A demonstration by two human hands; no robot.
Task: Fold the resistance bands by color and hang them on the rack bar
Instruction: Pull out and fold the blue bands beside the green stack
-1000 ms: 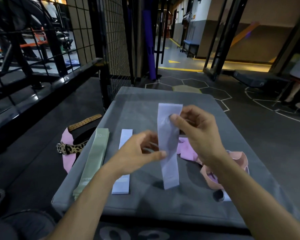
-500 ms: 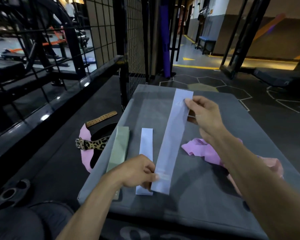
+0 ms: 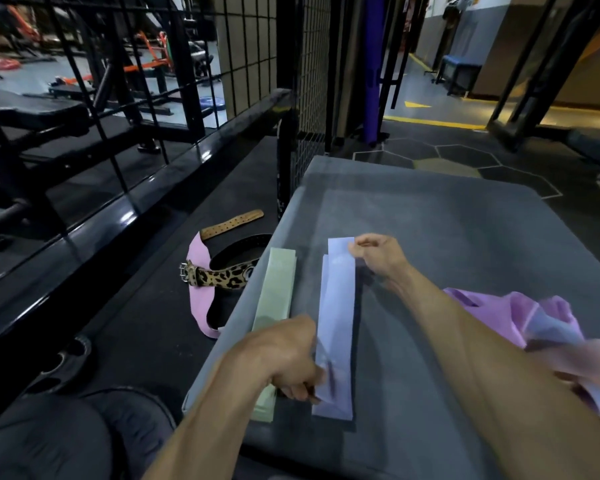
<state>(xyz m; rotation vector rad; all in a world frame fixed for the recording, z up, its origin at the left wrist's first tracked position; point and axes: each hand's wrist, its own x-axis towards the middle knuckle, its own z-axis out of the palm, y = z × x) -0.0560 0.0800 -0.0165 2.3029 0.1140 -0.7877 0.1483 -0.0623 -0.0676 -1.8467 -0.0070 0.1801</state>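
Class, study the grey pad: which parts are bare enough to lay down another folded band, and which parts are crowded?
The grey pad is bare across its far half, beyond the right hand, and in the near strip between the lilac band and the right forearm. Crowded: the left edge, where the green band, lilac band and left hand sit close together, and the right edge under the pink bands.

Bare gray pad (image 3: 447, 223) lies beyond the hands; wire mesh fence (image 3: 312, 98) apparently blocks its far-left corner.

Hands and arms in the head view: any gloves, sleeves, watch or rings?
None visible. The left hand and right hand are bare, with no gloves or rings showing. Both forearms are uncovered up to the frame edge, with no sleeves, watch or wristband in view.
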